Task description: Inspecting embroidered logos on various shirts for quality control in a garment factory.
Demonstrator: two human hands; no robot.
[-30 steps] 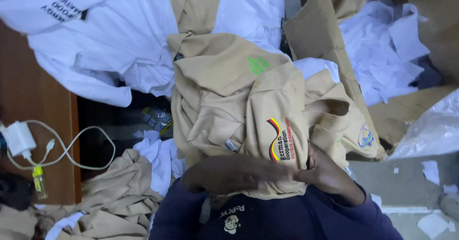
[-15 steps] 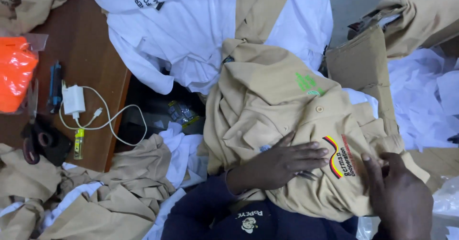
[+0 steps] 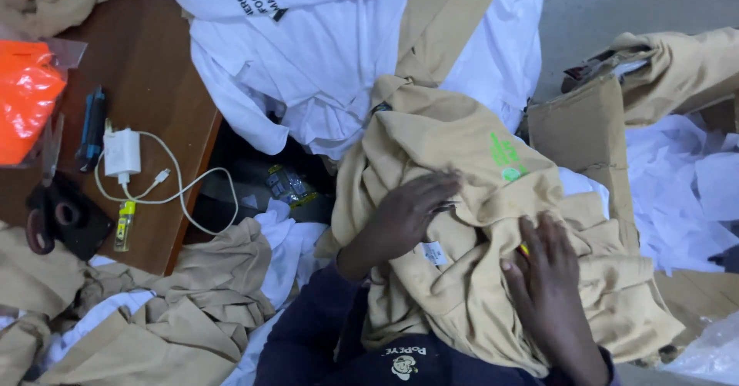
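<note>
1. The left hand (image 3: pixel 408 209) lay flat with its grip open, fingers spread on one tan shirt (image 3: pixel 477 247) bunched in the person's lap.
2. The right hand (image 3: pixel 543 270) pressed the same shirt, palm down, its grip also open.
3. One wooden bench (image 3: pixel 154 70) carried one white charger (image 3: pixel 122 153), one pair of scissors (image 3: pixel 58 217) and one orange bag (image 3: pixel 27 101).
4. White shirts (image 3: pixel 308 63) lay piled beyond.

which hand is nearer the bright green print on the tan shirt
Right. The right hand lies flat just below the green print; the left hand rests farther to its lower left on the tan shirt.
</note>
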